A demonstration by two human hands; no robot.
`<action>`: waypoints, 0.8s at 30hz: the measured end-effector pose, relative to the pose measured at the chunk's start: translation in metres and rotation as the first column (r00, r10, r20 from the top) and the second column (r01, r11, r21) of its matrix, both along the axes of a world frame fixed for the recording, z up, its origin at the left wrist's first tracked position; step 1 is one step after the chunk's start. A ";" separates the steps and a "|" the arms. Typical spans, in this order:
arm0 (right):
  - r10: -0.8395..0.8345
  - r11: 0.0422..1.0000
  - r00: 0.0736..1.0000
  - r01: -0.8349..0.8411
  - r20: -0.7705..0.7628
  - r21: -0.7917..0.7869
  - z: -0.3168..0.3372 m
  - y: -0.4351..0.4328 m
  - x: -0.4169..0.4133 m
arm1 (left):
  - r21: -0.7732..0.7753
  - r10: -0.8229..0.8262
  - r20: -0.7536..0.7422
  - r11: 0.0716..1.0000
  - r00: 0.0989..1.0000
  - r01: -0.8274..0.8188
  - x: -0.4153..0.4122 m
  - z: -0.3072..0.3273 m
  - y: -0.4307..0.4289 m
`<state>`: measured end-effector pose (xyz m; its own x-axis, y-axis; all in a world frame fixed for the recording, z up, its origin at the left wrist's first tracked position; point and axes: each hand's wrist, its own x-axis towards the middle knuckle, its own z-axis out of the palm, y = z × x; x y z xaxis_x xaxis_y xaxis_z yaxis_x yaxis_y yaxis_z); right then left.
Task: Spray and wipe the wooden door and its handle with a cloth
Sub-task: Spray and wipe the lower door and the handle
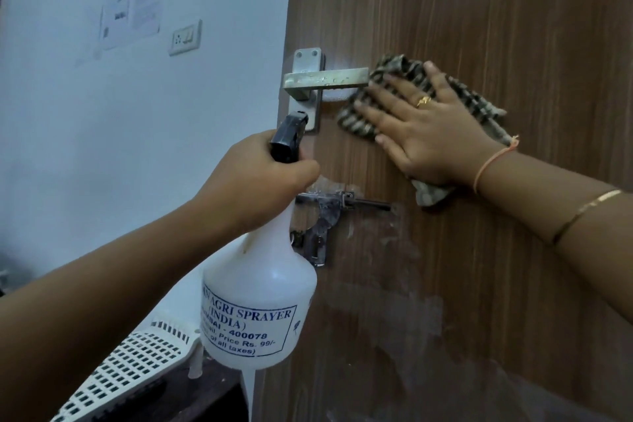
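Note:
The brown wooden door fills the right half of the view. Its metal lever handle sticks out near the door's left edge, with droplets on it. My right hand lies flat on a checked cloth, pressing it against the door just right of the handle's tip. My left hand grips the neck of a white spray bottle with a black nozzle, held below the handle and pointing up at it. Wet smears show on the door lower down.
A metal sliding bolt latch sits on the door below the handle, partly behind the bottle. A white wall with a switch plate and paper notices is on the left. A white slotted plastic rack stands at the lower left.

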<state>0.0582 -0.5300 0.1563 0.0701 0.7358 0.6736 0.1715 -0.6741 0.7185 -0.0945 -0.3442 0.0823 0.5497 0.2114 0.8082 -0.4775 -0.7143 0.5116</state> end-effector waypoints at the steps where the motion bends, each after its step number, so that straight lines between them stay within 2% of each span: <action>1: 0.008 0.998 1.000 -0.007 -0.009 0.070 0.002 0.010 -0.001 | 0.003 0.009 0.001 1.000 1.000 -0.009 -0.001 -0.001 0.002; 3: 0.010 0.983 0.999 -0.002 -0.044 0.182 0.001 0.028 -0.004 | 0.004 0.018 0.006 1.000 1.000 -0.018 -0.001 -0.002 0.004; 5: -0.032 0.985 0.997 0.044 -0.077 0.169 -0.005 0.038 -0.005 | -0.001 0.022 0.017 1.000 1.000 -0.022 0.000 -0.002 0.005; 7: -0.085 0.996 0.994 0.085 -0.074 -0.006 -0.013 0.043 -0.003 | -0.010 0.018 0.019 1.000 1.000 -0.018 0.002 -0.001 0.003; 10: -0.097 0.957 0.990 0.064 -0.104 -0.281 -0.021 0.045 -0.007 | -0.036 0.005 0.010 0.999 1.000 -0.005 0.005 0.001 -0.002; 13: -0.110 0.923 0.976 0.030 -0.188 -0.383 -0.020 0.036 -0.011 | -0.059 -0.002 0.002 0.998 1.000 0.003 0.008 0.001 -0.009; 19: -0.081 0.918 0.982 0.007 -0.169 -0.396 -0.025 -0.016 -0.014 | -0.055 -0.008 -0.028 0.998 1.000 0.006 0.011 -0.010 -0.005; 24: -0.001 0.943 0.993 -0.039 -0.117 -0.332 -0.036 -0.055 -0.010 | -0.039 0.014 -0.056 0.999 0.998 -0.016 0.008 -0.016 0.006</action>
